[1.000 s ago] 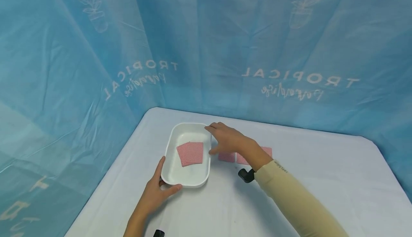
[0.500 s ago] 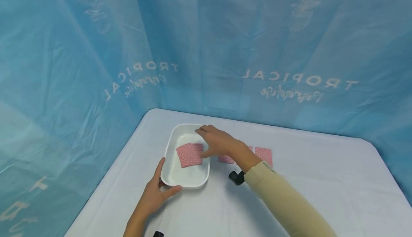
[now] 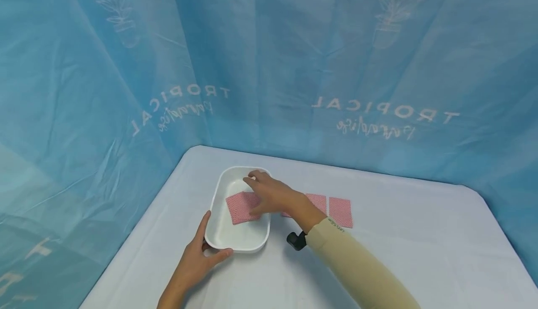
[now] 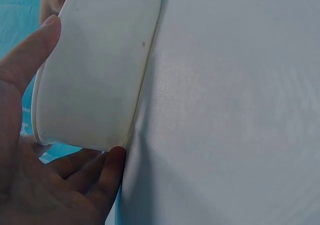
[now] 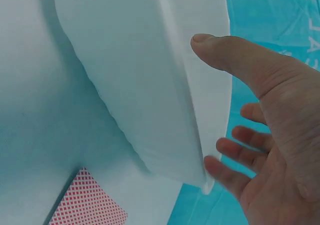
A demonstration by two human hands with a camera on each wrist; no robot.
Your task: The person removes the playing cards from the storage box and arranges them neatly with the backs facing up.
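A white cloth-covered table (image 3: 403,243) with rounded corners is bordered, behind and at its left, by creased blue fabric curtains (image 3: 269,61) printed with pale mirrored lettering (image 3: 383,108) and potted-plant outlines (image 3: 387,31)

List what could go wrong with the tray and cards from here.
The cards inside the white tray overlap, so the right hand, open over them, might lift more than one. The left hand holds only one corner, so a knock might shift the white tray.
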